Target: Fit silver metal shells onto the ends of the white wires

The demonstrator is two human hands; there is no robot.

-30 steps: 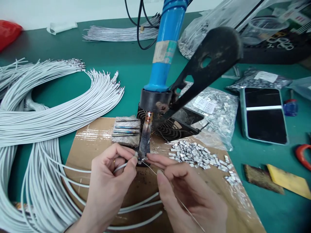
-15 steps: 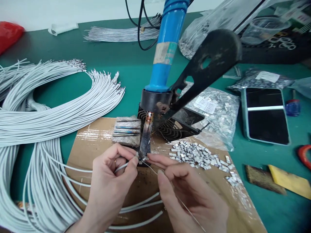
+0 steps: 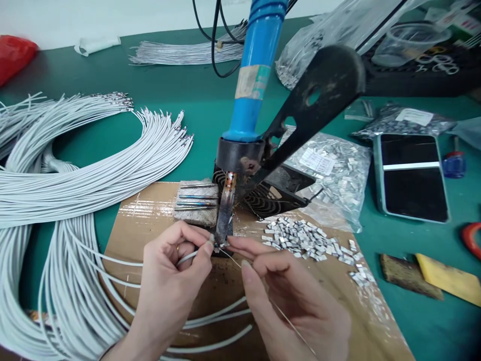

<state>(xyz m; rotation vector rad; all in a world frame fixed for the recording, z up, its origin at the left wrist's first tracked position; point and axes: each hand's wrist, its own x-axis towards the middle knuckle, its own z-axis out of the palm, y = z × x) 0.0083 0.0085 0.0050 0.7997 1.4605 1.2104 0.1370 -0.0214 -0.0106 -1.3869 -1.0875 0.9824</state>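
My left hand is closed on a white cable, its end pinched between thumb and finger just under the soldering iron's tip. The blue-handled soldering iron hangs tip down in a black stand arm. In my right hand a thin solder wire is pinched. The wire's far end runs up to the iron tip beside the left fingertips. The exact contact at the tip is small and partly hidden by my fingers.
Bundled white cables fill the left side. Small metal pieces lie piled on the cardboard. Behind the tip are a pad with metal rods and a black fan. A phone and yellow sponge lie right.
Both hands stay almost where they were at the iron's tip. The iron and its stand arm appear shifted very slightly to the left.
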